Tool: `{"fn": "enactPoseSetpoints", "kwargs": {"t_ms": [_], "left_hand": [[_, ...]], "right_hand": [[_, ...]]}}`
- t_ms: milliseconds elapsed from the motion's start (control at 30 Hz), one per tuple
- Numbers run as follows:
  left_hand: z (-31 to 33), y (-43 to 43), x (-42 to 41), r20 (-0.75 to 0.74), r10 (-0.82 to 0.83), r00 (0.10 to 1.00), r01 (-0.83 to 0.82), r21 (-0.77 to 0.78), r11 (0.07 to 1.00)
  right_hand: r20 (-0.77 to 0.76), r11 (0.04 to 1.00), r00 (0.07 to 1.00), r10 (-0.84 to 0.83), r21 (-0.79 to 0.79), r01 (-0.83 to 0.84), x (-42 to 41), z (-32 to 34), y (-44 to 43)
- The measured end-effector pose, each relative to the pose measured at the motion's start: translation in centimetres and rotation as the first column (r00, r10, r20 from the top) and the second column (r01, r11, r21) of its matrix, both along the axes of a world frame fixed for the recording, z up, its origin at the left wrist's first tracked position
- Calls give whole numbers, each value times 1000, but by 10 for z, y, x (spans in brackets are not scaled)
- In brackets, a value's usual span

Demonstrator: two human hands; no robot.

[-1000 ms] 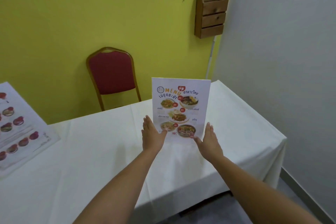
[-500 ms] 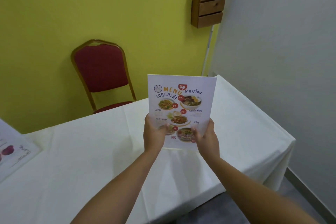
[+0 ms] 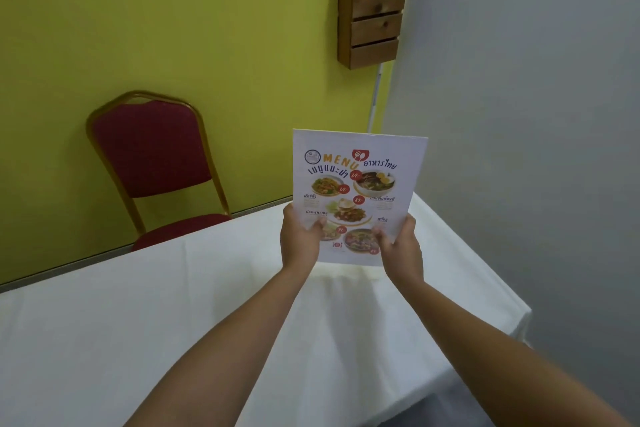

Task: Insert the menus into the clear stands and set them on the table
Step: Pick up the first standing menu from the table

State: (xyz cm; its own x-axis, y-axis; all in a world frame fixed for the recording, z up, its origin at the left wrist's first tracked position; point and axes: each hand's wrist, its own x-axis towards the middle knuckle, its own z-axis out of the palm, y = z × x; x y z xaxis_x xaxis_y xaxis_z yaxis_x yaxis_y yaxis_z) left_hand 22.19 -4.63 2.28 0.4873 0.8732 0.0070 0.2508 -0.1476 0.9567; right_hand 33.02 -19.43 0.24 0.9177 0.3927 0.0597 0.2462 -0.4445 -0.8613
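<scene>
Bare left hand (image 3: pixel 300 238) and right hand (image 3: pixel 398 246) pinch the lower corners of the menu (image 3: pixel 356 191), upright above the counter (image 3: pixel 207 305) with its white cloth. Behind stands a red chair (image 3: pixel 152 152) at the yellow wall (image 3: pixel 173 28); the wooden wall holder (image 3: pixel 372 9) looks empty.

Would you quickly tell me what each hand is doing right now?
Left hand: closed on the lower left edge of the upright printed food menu sheet.
Right hand: closed on its lower right edge.
</scene>
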Motion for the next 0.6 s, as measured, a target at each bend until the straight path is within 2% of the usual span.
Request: {"fn": "enactPoseSetpoints", "kwargs": {"t_ms": [333,600], "left_hand": [[-10,9,121,-79,48,996,-51,-48,998],[-27,20,162,-136,56,989,-57,-2,998]], "right_hand": [[-31,998,999,28,-55,-30,129,-2,11],[-66,998,998,21,-62,-25,169,-24,24]]}}
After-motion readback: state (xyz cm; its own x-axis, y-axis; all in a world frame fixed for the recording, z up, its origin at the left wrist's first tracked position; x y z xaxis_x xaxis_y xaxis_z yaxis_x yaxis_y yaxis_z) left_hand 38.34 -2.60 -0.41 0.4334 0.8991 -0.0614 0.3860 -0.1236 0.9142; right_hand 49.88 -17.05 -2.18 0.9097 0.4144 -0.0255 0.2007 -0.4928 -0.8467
